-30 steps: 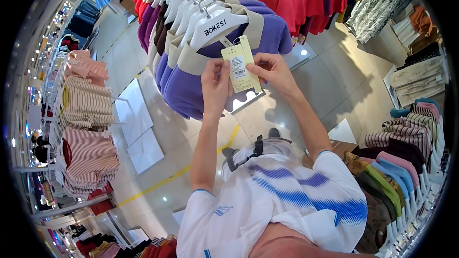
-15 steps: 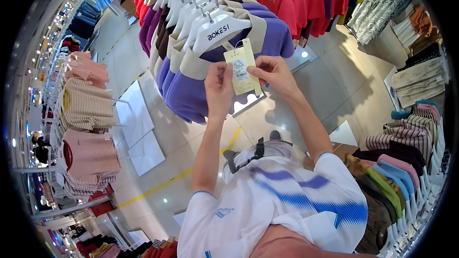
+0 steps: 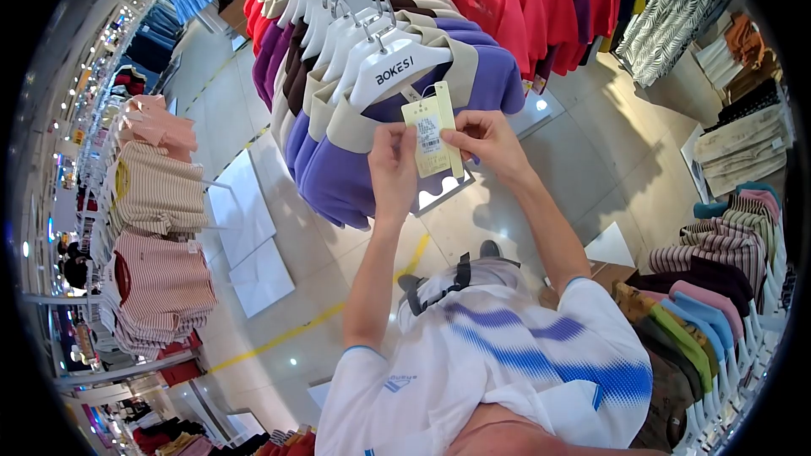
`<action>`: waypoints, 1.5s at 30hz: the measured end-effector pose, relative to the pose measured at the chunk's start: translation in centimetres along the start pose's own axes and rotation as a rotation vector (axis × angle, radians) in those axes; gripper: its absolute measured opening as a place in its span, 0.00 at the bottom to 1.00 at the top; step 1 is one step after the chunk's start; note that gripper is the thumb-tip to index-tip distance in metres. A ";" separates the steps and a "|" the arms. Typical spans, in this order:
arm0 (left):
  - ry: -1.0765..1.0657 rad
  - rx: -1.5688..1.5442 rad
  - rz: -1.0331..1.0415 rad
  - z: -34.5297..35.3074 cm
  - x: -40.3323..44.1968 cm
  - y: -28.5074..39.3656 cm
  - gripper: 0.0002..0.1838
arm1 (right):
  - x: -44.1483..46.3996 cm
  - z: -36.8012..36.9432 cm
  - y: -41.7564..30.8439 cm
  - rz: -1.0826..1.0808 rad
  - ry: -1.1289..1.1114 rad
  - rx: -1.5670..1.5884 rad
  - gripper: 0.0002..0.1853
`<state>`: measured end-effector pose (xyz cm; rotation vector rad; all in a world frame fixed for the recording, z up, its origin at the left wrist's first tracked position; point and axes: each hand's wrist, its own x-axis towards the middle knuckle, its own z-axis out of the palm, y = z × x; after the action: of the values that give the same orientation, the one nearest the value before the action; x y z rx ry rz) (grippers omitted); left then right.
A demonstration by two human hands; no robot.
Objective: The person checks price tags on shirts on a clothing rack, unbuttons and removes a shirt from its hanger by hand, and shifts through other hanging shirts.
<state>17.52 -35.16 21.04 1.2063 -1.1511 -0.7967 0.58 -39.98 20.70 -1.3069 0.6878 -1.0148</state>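
A pale yellow price tag with a printed barcode label hangs on a thin string from a purple shirt with a cream collar. My left hand pinches the tag's left edge. On its right edge, my right hand has thumb and fingers closed. A second tag strip shows just behind the first. The shirt is on a white hanger lettered BOKESI, at the front of a row of shirts on hangers.
Red shirts hang behind the purple ones. To the left are racks of striped tops; at the lower right hang several coloured tops. White panels lie low beside the left rack, and a yellow line crosses the tiled floor.
The tag and both hands sit slightly lower and to the right in view, and the shirts have shifted the same way. Both hands keep their hold on the tag.
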 end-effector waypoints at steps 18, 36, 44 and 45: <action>-0.054 -0.040 -0.032 0.0 0.1 1.1 0.08 | -0.3 0.0 -1.2 -0.010 0.037 -0.032 0.08; -0.221 0.034 -0.022 -0.2 -0.2 -0.1 0.08 | -0.7 0.7 -1.3 -0.114 -0.006 -0.369 0.13; -0.232 0.395 0.238 0.0 -0.6 1.0 0.07 | 0.1 -1.0 -2.4 -0.139 -0.012 -0.465 0.12; -0.253 0.383 0.248 -0.1 -0.4 0.8 0.08 | 0.3 -1.1 -2.5 -0.142 -0.013 -0.468 0.12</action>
<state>17.44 -34.63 21.71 1.2617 -1.6825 -0.5635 -0.78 -40.62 22.99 -1.7870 0.8646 -0.9909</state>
